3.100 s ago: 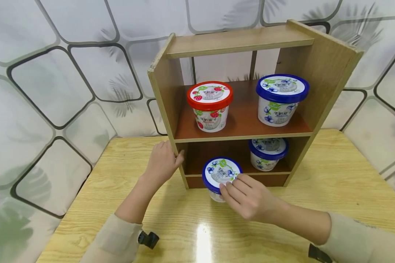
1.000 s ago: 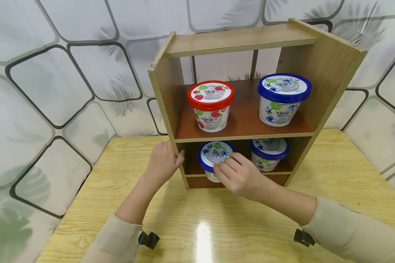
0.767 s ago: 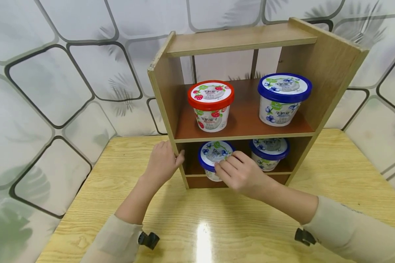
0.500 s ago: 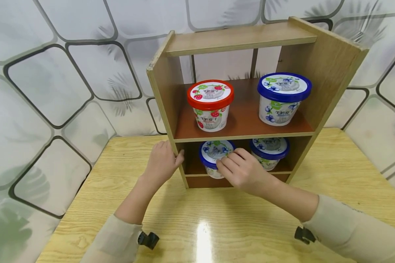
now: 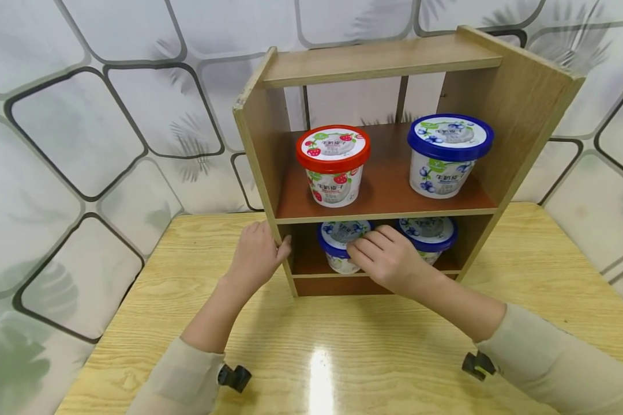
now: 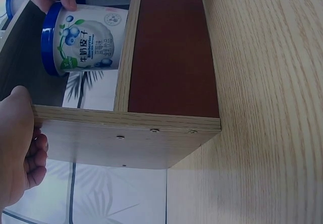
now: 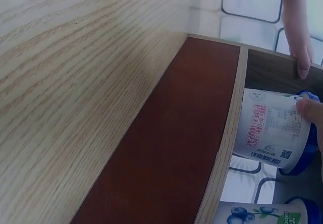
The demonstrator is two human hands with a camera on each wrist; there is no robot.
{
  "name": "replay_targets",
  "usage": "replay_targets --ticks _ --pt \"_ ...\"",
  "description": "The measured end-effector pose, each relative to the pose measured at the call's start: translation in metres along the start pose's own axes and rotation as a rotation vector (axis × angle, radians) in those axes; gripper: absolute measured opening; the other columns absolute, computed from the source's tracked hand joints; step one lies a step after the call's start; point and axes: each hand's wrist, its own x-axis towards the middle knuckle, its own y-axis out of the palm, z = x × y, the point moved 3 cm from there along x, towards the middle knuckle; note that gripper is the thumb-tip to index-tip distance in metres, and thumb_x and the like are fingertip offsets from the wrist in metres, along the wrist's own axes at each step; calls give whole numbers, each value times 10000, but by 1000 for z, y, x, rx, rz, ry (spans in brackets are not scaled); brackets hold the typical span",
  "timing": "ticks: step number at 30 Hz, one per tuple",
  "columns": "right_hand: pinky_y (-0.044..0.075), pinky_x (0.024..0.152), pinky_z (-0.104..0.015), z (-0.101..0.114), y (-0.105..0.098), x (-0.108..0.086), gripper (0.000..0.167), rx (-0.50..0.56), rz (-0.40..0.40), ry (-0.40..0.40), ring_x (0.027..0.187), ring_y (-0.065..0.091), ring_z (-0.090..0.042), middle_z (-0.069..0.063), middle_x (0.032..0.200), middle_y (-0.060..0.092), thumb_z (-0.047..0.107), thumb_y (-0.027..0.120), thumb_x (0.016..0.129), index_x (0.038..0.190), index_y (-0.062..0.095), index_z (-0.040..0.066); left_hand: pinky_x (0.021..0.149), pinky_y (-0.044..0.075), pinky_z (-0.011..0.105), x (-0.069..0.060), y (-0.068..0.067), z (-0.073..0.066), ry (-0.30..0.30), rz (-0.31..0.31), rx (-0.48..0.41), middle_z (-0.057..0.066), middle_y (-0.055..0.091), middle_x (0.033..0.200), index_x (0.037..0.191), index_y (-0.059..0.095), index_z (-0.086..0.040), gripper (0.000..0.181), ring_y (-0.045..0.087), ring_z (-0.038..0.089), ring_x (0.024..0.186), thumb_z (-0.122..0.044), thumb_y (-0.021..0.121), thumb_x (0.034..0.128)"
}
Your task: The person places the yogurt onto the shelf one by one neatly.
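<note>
In the head view my right hand (image 5: 389, 259) pinches the rim of a blue-lidded tub (image 5: 338, 264) printed with blueberries. That tub stands at the left of the small wooden shelf unit's (image 5: 529, 104) lower level, just behind the front lip. My left hand (image 5: 256, 253) grips the unit's left side panel, its thumb on the inner side and its fingers outside, as the left wrist view also shows. Right of the held tub is another blue-lidded tub (image 5: 430, 230), partly covered by my right hand. Only a fingertip or thumb shows on the tub in the right wrist view.
On the upper level a red-lidded strawberry tub (image 5: 334, 187) stands left and a blue-lidded blueberry tub (image 5: 441, 173) right. The unit stands on a wooden table (image 5: 270, 357). Behind it hangs a patterned white backdrop (image 5: 130, 127). The middle board (image 5: 384, 215) runs low over the held tub.
My right hand has carried the blue-lidded tub from in front of the unit up over the front lip, then deeper and slightly right on the lower level. The left hand has stayed put.
</note>
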Motion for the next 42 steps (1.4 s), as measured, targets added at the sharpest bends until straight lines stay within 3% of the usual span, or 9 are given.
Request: replay_targets --ticks 18,28,36,42 --pt "503 627 -368 -7 2 -7 204 57 -62 -16 710 643 -254 -90 842 689 141 539 946 920 678 -5 707 435 436 2 0 -2 -14 20 6 78 518 667 829 512 -34 188 553 299 715 -216 538 868" --pt "520 668 -363 -13 4 -8 213 87 -36 -35 757 649 -247 -88 872 689 97 487 967 937 675 1 700 432 433 3 0 0 -19 15 7 77 516 666 801 499 -49 184 546 299 708 -216 538 868" --pt "526 755 -339 -14 5 -9 260 96 52 -45 824 651 -226 -77 901 686 109 430 994 955 668 13 700 428 432 2 0 0 -28 27 2 70 505 655 792 496 -51 184 540 297 702 -214 540 866" --pt "525 771 -340 -15 6 -10 270 125 57 -35 839 644 -233 -82 911 677 102 410 1001 958 658 5 696 425 425 1 -1 -1 -39 37 4 65 500 655 806 502 -46 183 537 290 702 -214 541 866"
